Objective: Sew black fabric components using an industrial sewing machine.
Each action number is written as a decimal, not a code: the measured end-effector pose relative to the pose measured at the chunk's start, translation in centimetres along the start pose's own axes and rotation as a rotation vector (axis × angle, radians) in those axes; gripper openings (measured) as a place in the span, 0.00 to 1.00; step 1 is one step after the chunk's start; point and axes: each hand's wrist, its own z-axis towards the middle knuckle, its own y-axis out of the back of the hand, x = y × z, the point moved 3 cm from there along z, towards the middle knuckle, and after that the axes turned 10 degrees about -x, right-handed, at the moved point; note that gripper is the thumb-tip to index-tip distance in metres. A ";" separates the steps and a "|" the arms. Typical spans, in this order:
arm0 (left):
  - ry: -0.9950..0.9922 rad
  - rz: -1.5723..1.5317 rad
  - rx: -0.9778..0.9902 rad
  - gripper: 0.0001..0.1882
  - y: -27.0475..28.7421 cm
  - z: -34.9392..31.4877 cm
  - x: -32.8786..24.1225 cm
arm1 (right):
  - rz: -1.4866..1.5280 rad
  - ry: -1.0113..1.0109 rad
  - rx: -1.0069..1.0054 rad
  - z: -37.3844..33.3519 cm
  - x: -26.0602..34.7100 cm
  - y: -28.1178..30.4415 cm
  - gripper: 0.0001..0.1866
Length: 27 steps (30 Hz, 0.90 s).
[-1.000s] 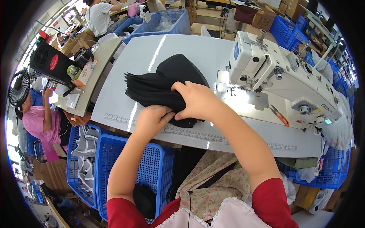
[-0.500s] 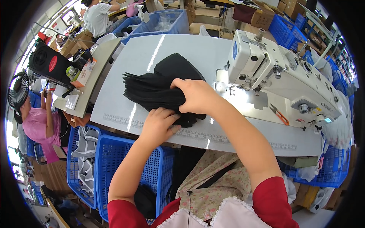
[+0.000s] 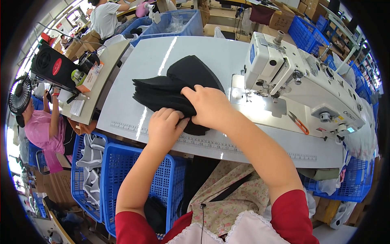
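Note:
A stack of black fabric pieces point(image 3: 162, 90) lies on the grey-white sewing table, its layers folded over toward the left. One rounded panel of it points to the far side. My right hand point(image 3: 209, 106) grips the stack from the right, thumb on top and fingers curled around the folded layers. Close beside it, my left hand point(image 3: 164, 126) pinches the stack's near edge, the fingertips partly hidden against the cloth. To the right stands a white sewing machine point(image 3: 300, 77), its lamp lit over the needle area. Orange-handled thread snips point(image 3: 298, 123) lie on the machine bed.
A ruler strip point(image 3: 203, 143) runs along the table's near edge. Blue plastic baskets point(image 3: 136, 175) stand below at the left, one with grey shaped pieces. A side table point(image 3: 97, 87) holds a black speaker-like box point(image 3: 55, 67). Two people sit at the left and far left.
The fanned layers at the stack's left end have come closer together. My left hand has shifted slightly up and left, while my right hand stays on the fabric.

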 end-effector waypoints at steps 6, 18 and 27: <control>-0.076 -0.002 0.252 0.14 -0.8 -1.0 -0.7 | 0.174 -0.041 0.027 1.3 -1.5 0.4 0.30; 0.025 -0.132 0.404 0.21 -1.2 -1.0 0.6 | 0.169 -0.028 0.056 1.4 -1.7 0.3 0.31; 0.073 0.210 0.382 0.20 -2.4 -0.7 -3.1 | 0.180 -0.030 0.049 1.6 -1.8 0.2 0.31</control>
